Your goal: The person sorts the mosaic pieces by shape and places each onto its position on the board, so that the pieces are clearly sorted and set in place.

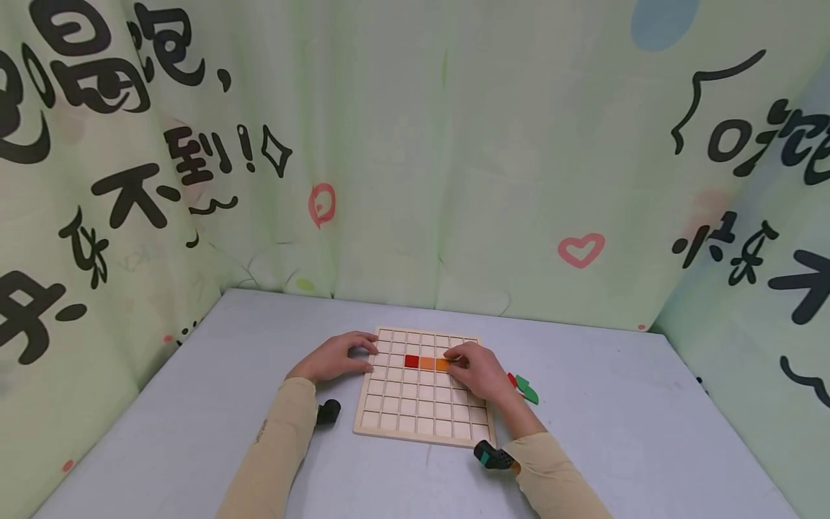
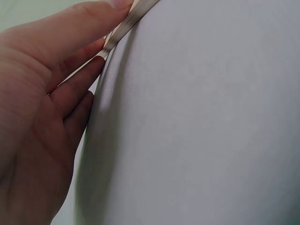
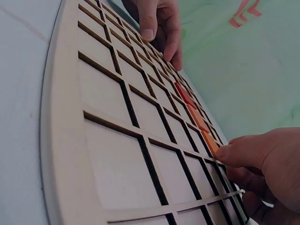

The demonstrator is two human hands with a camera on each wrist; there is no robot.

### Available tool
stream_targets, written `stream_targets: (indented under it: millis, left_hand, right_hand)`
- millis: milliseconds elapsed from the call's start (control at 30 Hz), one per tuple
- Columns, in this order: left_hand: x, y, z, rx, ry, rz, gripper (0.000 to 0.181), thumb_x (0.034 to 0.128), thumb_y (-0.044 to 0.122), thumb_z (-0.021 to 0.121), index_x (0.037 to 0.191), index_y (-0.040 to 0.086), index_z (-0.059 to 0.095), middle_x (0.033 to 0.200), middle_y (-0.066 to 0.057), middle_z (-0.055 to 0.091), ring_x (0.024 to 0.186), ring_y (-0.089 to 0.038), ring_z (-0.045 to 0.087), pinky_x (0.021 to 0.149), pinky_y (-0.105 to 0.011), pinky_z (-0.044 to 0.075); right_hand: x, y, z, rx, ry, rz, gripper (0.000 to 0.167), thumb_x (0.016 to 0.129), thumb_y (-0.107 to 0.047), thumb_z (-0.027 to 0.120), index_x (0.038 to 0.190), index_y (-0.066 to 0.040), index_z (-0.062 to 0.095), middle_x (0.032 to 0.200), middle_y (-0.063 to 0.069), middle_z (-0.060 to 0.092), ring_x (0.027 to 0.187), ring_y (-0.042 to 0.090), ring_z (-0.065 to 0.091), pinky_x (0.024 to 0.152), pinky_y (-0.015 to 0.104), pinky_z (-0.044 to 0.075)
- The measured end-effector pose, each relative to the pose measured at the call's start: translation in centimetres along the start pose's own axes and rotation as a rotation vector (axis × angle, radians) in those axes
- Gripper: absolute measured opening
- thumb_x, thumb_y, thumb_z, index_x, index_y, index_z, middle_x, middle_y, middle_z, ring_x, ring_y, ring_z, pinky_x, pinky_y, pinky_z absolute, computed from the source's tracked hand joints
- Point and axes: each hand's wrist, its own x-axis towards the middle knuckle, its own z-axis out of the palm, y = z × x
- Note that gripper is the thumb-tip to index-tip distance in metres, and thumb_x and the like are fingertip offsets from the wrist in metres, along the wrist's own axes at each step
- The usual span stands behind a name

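Observation:
A square wooden grid board (image 1: 424,431) lies on the table. In one row sit a red square tile (image 1: 411,361), an orange square tile (image 1: 426,363) and a lighter orange square tile (image 1: 442,365), side by side. My right hand (image 1: 478,371) pinches the lighter orange tile at its right end; in the right wrist view the thumb touches this tile (image 3: 210,142), while the other fingertips are partly hidden. At the board's left edge rests my left hand (image 1: 340,357), thumb and fingers spread along the rim. The left wrist view shows its fingertips against the board's side (image 2: 129,26).
Several red and green pieces (image 1: 528,391) lie on the table just right of the board, partly behind the right hand. A white table (image 1: 616,425) extends around the board. Printed pale green curtains (image 1: 493,180) stand behind and at both sides.

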Motion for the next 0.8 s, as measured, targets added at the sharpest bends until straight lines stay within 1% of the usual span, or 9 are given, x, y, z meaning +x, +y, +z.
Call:
stream_targets:
  millis: [133,200,233,300,433,467,533,633,800]
  left_hand:
    - [0.0,0.0,0.0,0.002,-0.003,0.002,0.022,0.0848,0.018,0.077,0.105,0.018,0.07,0.142,-0.001,0.052,0.14,-0.026,0.037,0.115,-0.043,0.031]
    - [0.0,0.0,0.0,0.005,-0.007,0.006,0.022,0.0851,0.018,0.077,0.106,0.018,0.07,0.143,-0.002,0.051,0.14,-0.026,0.037,0.115,-0.044,0.031]
    - [0.0,0.0,0.0,0.009,-0.008,0.008,0.022,0.0852,0.019,0.077,0.106,0.018,0.07,0.143,-0.002,0.051,0.14,-0.027,0.037,0.115,-0.044,0.031]
    - [0.0,0.0,-0.1,0.013,-0.005,0.013,0.022,0.0854,0.019,0.077,0.107,0.017,0.07,0.143,-0.002,0.051,0.14,-0.027,0.037,0.115,-0.045,0.031]
    - [0.0,0.0,-0.4,0.021,0.003,0.019,0.022,0.0853,0.019,0.077,0.106,0.018,0.07,0.142,-0.001,0.052,0.14,-0.026,0.037,0.115,-0.044,0.031]
    - [0.0,0.1,-0.4,0.02,0.004,0.021,0.022,0.0852,0.019,0.077,0.106,0.017,0.07,0.142,-0.002,0.052,0.139,-0.027,0.038,0.115,-0.044,0.031]
    - [-0.1,0.2,-0.5,0.015,0.001,0.019,0.022,0.0851,0.019,0.077,0.106,0.017,0.07,0.142,-0.002,0.052,0.14,-0.026,0.037,0.115,-0.043,0.031]
    - [-0.1,0.2,-0.4,0.013,-0.002,0.02,0.023,0.0851,0.019,0.077,0.106,0.016,0.07,0.143,-0.003,0.052,0.14,-0.027,0.037,0.115,-0.044,0.031]
    - [-0.1,0.1,-0.1,0.002,-0.006,0.005,0.023,0.0846,0.02,0.078,0.106,0.017,0.07,0.142,-0.001,0.052,0.14,-0.026,0.037,0.116,-0.043,0.03]
  right_hand:
    - [-0.6,0.3,-0.7,0.027,0.012,0.027,0.024,0.089,-0.006,0.069,0.113,-0.004,0.07,0.109,0.008,0.066,0.093,0.021,0.062,0.085,0.04,0.054]
    - [-1.0,0.6,-1.2,0.033,0.016,0.044,0.026,0.09,-0.007,0.069,0.115,-0.003,0.069,0.11,0.008,0.065,0.095,0.022,0.062,0.084,0.04,0.054]
    - [-1.2,0.8,-1.6,0.034,0.018,0.053,0.026,0.09,-0.007,0.069,0.116,-0.003,0.068,0.111,0.009,0.065,0.095,0.022,0.062,0.084,0.039,0.055]
    - [-1.6,1.2,-2.4,0.053,0.016,0.08,0.028,0.09,-0.007,0.068,0.118,-0.003,0.067,0.111,0.01,0.065,0.095,0.024,0.062,0.075,0.039,0.057]
    - [-2.5,2.1,-4.0,0.051,0.008,0.125,0.032,0.091,-0.008,0.067,0.122,-0.003,0.064,0.115,0.012,0.064,0.098,0.026,0.062,0.076,0.04,0.058]
    - [-2.7,2.4,-4.3,0.047,0.007,0.138,0.032,0.092,-0.009,0.067,0.123,-0.003,0.064,0.115,0.012,0.064,0.099,0.026,0.062,0.077,0.04,0.058]
    - [-3.2,3.0,-4.7,0.017,0.007,0.151,0.033,0.091,-0.009,0.068,0.123,-0.003,0.063,0.117,0.012,0.064,0.101,0.027,0.062,0.085,0.041,0.056]
    - [-4.0,3.7,-5.2,-0.016,0.002,0.163,0.033,0.091,-0.009,0.068,0.122,-0.002,0.063,0.116,0.013,0.064,0.101,0.027,0.061,0.086,0.042,0.056]
    - [-5.5,4.4,-5.8,-0.061,0.01,0.141,0.03,0.088,-0.004,0.07,0.118,-0.002,0.066,0.11,0.011,0.065,0.096,0.025,0.061,0.084,0.042,0.057]
